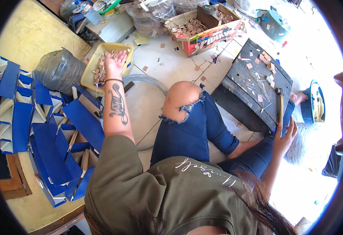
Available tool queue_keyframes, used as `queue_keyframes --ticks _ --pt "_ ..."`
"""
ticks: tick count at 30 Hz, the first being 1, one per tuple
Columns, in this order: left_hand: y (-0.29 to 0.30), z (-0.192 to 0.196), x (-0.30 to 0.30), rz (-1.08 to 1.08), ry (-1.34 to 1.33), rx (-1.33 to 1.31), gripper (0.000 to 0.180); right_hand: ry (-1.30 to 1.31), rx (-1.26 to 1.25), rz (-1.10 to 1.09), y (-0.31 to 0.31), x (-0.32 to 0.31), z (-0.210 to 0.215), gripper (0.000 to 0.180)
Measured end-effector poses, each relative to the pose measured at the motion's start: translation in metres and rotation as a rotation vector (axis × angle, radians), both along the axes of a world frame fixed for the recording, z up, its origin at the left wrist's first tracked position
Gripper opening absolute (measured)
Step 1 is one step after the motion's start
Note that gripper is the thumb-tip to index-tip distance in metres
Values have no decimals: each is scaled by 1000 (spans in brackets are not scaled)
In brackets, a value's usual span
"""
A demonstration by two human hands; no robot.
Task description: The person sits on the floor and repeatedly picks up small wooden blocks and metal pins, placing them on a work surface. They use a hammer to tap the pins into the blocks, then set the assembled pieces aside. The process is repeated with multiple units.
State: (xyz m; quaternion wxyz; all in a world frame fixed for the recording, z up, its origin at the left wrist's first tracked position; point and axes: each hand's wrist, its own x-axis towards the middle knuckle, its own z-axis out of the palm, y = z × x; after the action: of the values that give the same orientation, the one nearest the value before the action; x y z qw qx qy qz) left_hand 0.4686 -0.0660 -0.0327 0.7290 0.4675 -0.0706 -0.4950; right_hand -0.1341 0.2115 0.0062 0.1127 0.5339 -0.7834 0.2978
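Note:
My left hand (115,62) is over a yellow plastic basin (88,78), palm up with fingers spread. Small flat tan pieces (100,72) fill part of the basin below it. On my right, my right hand (285,137) hangs beside my leg with its fingers apart, close to the handle end of a hammer (280,105). That hammer lies along the right side of a black wooden block or low bench (254,84). Tan squares (265,58) and thin pale slivers (259,82) are scattered on the block's top.
Stacked blue box files (81,121) stand at my left, next to a plastic-wrapped bundle (59,70). A wire coil (156,84) lies by my knee. Ahead is a printed cardboard box (206,43) of tan pieces; at right, a blue-rimmed tub (313,102) and a clear wrapped roll (306,143).

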Motion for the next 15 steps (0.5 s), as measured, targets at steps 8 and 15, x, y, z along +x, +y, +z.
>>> queue_keyframes --ticks 8,15 --pt "76 -36 -140 -311 -489 -65 54 -52 17 94 -16 18 16 43" --pt "85 -2 -261 -810 -955 -451 41 15 246 296 -56 17 38 39"
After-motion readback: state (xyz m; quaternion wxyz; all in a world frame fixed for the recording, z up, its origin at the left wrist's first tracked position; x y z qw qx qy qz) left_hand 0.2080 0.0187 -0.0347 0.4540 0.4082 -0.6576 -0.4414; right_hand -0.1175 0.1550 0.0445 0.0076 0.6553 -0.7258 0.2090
